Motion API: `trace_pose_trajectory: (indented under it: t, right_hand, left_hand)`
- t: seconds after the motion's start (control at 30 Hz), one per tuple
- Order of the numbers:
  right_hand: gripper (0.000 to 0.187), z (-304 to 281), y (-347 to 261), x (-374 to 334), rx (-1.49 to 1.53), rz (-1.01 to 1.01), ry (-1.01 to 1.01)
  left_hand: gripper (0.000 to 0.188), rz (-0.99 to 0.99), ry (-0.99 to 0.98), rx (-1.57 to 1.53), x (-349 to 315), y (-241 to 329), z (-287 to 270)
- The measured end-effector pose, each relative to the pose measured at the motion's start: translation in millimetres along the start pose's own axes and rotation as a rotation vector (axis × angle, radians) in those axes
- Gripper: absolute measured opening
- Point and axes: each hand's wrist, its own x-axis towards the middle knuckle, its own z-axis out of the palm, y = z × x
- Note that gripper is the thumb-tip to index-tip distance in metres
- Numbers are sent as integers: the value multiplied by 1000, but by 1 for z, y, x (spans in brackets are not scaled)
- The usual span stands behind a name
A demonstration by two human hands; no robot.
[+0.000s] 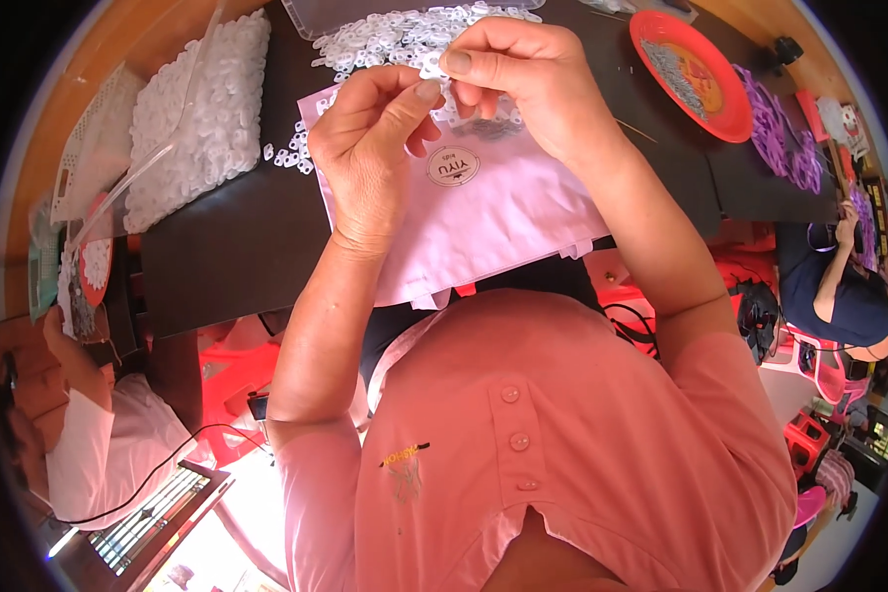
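Observation:
A small white plastic piece (431, 66) is pinched up between my two hands, over the far part of a pink cloth (523, 202). My left hand (370, 138) is closed, thumb and forefinger meeting at the piece's near side. From the right, my right hand (533, 74) is closed too, its thumb tip on the piece. The fingertips hide most of its shape. Just beyond my hands a loose heap of similar white pieces (380, 41) is spread on the dark table, with some lying on the cloth. A patch of small grey bits (488, 128) lies under my right hand.
A large clear bag of white pieces (202, 123) stands at the left. At the far right a red plate (728, 120) holds small metal bits, beside purple strips (784, 138). A clear plastic bin (365, 12) is at the back. People sit at both sides.

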Motion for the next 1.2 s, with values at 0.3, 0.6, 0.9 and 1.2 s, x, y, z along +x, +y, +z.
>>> trace_pose_trajectory:
  t: [0.3,0.6,0.9,1.2]
  right_hand:
    - [15,2,3,0,-85,33,-15]
    - [12,9,10,-1,-51,-68,71]
    - [15,-5,1,-1,23,-2,188]
    - [14,12,18,-12,-825,-193,-352]
  left_hand:
    - [11,-46,22,32,0,2,0]
    - [12,-50,8,71,-1,1,4]
    - [9,-72,50,28,2,4,-4]
    - [11,-132,192,-81,11,6,-9]
